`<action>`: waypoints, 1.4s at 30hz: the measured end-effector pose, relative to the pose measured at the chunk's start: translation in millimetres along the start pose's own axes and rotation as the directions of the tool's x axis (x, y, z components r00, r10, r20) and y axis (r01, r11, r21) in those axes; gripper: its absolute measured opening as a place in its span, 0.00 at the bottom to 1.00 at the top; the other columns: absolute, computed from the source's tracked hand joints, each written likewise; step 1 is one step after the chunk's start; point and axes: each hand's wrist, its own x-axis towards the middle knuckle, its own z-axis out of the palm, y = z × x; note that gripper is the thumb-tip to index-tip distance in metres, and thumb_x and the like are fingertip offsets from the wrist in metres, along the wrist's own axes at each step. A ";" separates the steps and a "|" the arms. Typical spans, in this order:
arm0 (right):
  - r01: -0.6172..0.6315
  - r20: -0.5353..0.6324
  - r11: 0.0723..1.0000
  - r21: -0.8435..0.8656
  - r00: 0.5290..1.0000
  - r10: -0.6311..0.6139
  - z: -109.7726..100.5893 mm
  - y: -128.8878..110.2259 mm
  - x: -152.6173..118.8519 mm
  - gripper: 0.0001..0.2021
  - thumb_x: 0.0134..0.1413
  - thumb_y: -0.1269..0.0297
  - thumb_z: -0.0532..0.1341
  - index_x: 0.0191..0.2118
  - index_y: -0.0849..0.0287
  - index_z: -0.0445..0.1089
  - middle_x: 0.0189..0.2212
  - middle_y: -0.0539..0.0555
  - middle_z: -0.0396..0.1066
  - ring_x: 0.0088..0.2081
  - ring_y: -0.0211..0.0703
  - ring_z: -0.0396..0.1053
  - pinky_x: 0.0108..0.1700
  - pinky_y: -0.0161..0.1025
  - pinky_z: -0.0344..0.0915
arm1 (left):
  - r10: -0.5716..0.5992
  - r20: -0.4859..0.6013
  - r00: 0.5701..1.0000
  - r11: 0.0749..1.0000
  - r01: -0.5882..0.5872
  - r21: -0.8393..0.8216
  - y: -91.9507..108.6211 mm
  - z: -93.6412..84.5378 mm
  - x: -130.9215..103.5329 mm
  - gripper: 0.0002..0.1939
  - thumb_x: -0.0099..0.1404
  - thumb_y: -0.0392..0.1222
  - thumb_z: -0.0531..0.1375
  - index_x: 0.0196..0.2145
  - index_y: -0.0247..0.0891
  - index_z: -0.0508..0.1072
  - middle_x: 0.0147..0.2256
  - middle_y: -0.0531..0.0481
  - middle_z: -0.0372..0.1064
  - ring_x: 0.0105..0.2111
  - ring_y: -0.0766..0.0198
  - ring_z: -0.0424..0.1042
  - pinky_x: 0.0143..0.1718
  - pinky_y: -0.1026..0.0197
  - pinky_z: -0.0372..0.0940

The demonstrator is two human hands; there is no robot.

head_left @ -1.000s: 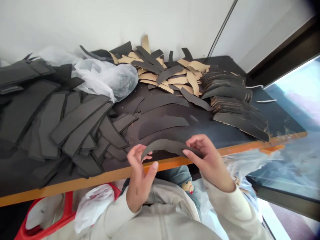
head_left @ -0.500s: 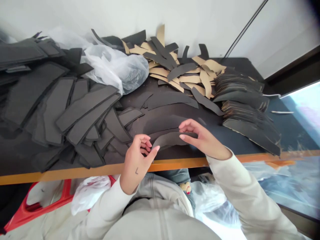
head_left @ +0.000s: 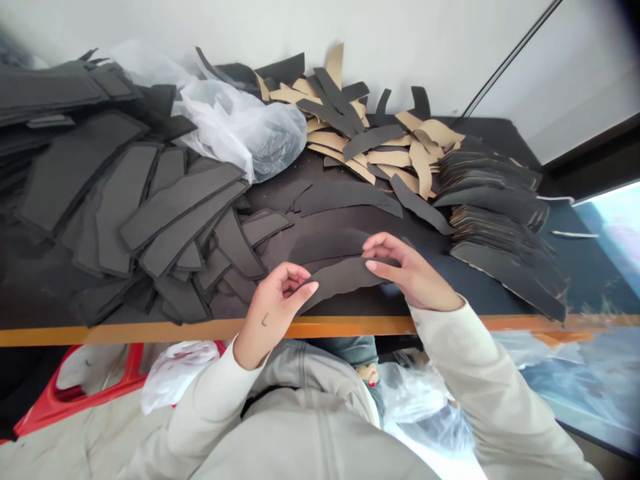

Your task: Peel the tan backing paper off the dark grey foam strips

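Observation:
A curved dark grey strip [head_left: 345, 277] is stretched between my two hands, just above the table's front edge. My left hand [head_left: 280, 300] pinches its left end between thumb and fingers. At the right end, my right hand [head_left: 403, 267] grips the strip with its thumb on the near side. Behind it on the dark table lies another curved dark strip [head_left: 325, 245], partly covered by my right fingers. Farther back rests a second loose curved strip [head_left: 350, 198].
Many dark padded pieces [head_left: 185, 207] are heaped at left, beside a clear plastic bag [head_left: 250, 130]. Black and tan strips [head_left: 390, 157] lie jumbled at the back. Neat stacks of dark strips [head_left: 505, 247] stand at right. The table has an orange-brown front edge [head_left: 345, 327].
My left hand has closed on the strip's left end, where its fingers were more apart before. The strip is now held straighter and turned more face-on. The whole view has shifted slightly.

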 end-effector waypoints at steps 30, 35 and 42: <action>0.240 0.062 0.807 -0.539 0.967 -0.246 -2.2 34.6 11.2 0.04 0.59 0.63 0.62 0.36 0.53 0.75 0.35 0.51 0.76 0.39 0.43 0.73 0.44 0.41 0.67 | 0.169 -0.030 0.985 0.904 -0.143 0.403 -14.8 8.2 16.5 0.03 0.62 0.39 0.64 0.32 0.41 0.73 0.29 0.55 0.72 0.28 0.67 0.69 0.35 0.64 0.66; 0.220 0.054 0.799 -0.559 0.972 -0.230 -1.3 32.1 11.1 0.05 0.59 0.62 0.62 0.35 0.53 0.76 0.35 0.52 0.76 0.38 0.45 0.74 0.43 0.42 0.68 | 0.168 -0.019 0.986 0.898 -0.145 0.414 -13.6 8.2 16.9 0.02 0.62 0.39 0.64 0.32 0.41 0.73 0.30 0.55 0.72 0.28 0.67 0.69 0.35 0.64 0.66; 0.205 0.040 0.794 -0.573 0.974 -0.223 -0.5 31.5 10.7 0.06 0.59 0.61 0.61 0.35 0.53 0.75 0.35 0.53 0.77 0.38 0.46 0.74 0.43 0.42 0.68 | 0.168 -0.018 0.986 0.895 -0.145 0.422 -13.1 8.6 18.6 0.02 0.62 0.38 0.64 0.31 0.41 0.73 0.29 0.55 0.71 0.28 0.67 0.69 0.35 0.64 0.66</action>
